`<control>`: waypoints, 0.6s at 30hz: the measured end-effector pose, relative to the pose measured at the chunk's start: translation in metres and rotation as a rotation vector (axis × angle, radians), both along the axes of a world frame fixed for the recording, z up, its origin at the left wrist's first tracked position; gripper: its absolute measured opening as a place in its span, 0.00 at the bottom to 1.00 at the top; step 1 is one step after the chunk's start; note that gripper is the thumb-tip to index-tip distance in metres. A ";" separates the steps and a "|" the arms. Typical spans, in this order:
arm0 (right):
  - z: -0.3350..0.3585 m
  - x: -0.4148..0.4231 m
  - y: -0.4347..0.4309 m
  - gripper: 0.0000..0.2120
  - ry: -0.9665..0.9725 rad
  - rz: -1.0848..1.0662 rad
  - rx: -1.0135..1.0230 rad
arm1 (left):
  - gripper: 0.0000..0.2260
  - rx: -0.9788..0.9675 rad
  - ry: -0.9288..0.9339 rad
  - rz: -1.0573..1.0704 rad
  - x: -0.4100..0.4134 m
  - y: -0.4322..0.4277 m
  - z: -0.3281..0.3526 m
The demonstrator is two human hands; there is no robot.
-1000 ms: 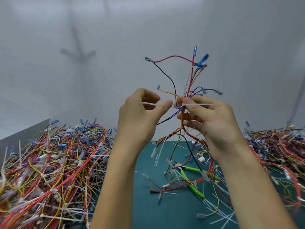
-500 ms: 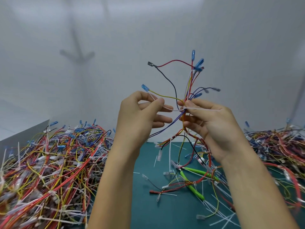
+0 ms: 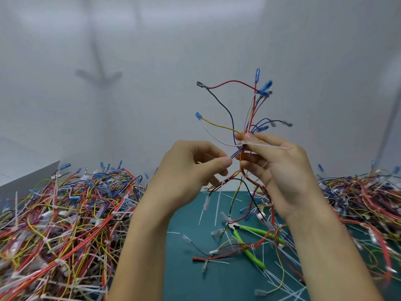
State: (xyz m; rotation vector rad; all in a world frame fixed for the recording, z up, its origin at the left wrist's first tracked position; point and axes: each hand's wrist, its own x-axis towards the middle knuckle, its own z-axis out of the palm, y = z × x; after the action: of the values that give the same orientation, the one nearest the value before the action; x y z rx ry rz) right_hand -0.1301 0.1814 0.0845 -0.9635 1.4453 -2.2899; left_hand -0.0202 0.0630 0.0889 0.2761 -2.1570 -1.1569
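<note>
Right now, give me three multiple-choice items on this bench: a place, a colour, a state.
1. Where do the green-handled cutters lie? A) held aloft B) on the teal mat C) out of sight
2. The topmost terminal sleeves of the held wire bundle are? A) green B) orange C) blue
3. The right hand is? A) pinching the bundle at the white cable tie B) flat on the mat C) hanging empty
Answers: B, they lie on the mat beneath the bundle; C, blue caps top the wires; A, its fingers clamp the tie's head.
</note>
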 end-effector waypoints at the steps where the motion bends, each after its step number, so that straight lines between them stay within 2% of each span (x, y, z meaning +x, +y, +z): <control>1: 0.000 0.000 0.000 0.09 -0.002 0.001 -0.002 | 0.04 -0.005 0.016 0.016 0.000 -0.001 0.000; 12: -0.001 -0.001 -0.002 0.06 -0.005 0.017 0.007 | 0.05 -0.003 0.168 0.122 -0.006 -0.005 -0.003; 18: -0.002 -0.002 -0.003 0.08 0.010 0.015 0.007 | 0.03 -0.033 0.142 0.105 -0.003 -0.007 -0.002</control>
State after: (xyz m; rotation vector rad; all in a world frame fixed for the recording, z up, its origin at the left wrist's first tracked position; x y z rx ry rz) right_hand -0.1324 0.1787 0.0830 -0.9817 1.4446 -2.2714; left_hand -0.0232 0.0563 0.0866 0.2801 -2.0112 -1.0492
